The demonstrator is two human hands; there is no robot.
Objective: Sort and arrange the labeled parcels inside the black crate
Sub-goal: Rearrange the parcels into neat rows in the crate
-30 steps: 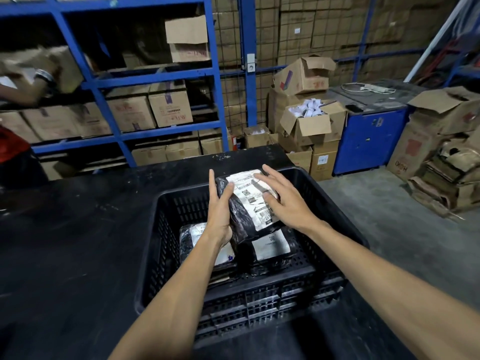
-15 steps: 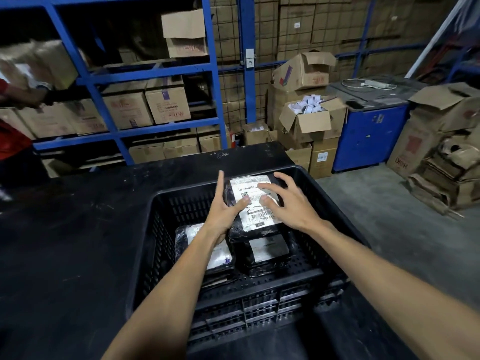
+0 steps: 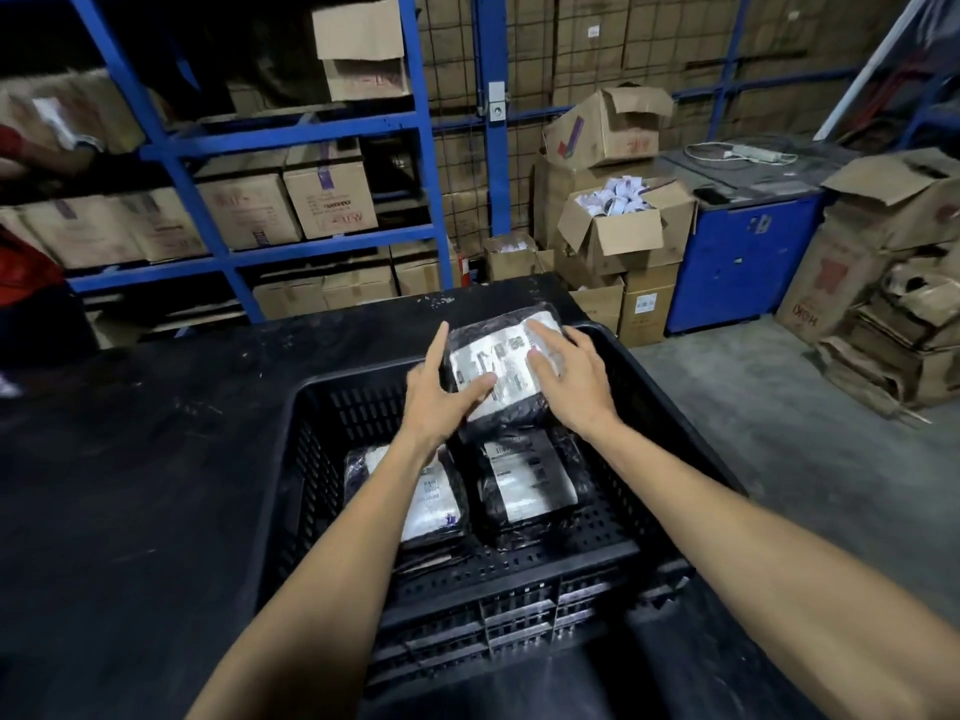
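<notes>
A black plastic crate (image 3: pixel 519 569) stands on a black table. Inside lie two black-wrapped parcels with white labels, one at the front left (image 3: pixel 441 506) and one at the front right (image 3: pixel 530 480). A third labeled parcel (image 3: pixel 501 366) sits tilted at the crate's far side, its top edge above the rim. My left hand (image 3: pixel 441 402) grips its left edge, thumb on the label. My right hand (image 3: pixel 571 381) presses flat on its right side, fingers spread over the label.
Blue shelving (image 3: pixel 291 132) with cardboard boxes stands behind the table (image 3: pixel 130 485). Open cardboard boxes (image 3: pixel 618 220) and a blue cabinet (image 3: pixel 743 252) are at the back right. Flattened cartons (image 3: pixel 893 314) pile up on the right. A person in red (image 3: pixel 21 272) is at the far left.
Both hands have carried the top parcel away from me toward the crate's far side. The front right parcel's label is now fully uncovered.
</notes>
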